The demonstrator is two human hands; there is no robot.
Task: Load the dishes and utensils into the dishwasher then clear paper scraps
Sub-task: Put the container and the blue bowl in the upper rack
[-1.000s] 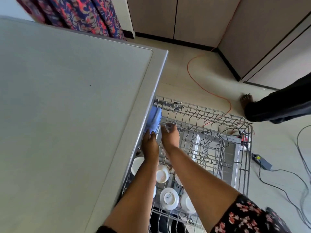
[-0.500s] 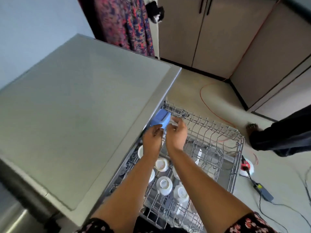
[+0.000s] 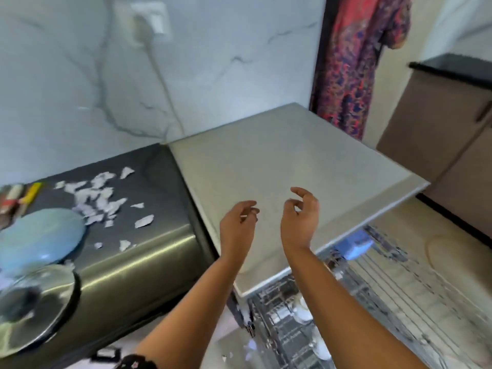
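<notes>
Hovering empty and slack, left hand [image 3: 237, 225] and right hand [image 3: 299, 222] hang well right of the paper scraps [image 3: 98, 201].

Patterned cloth [image 3: 354, 62] hangs top rt; plug [image 3: 141, 29] in wall socket [image 3: 160, 12]

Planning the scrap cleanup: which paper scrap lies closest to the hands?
The lone larger scrap at the pile's right edge, closest to the left hand; all the rest lie farther left.
</notes>
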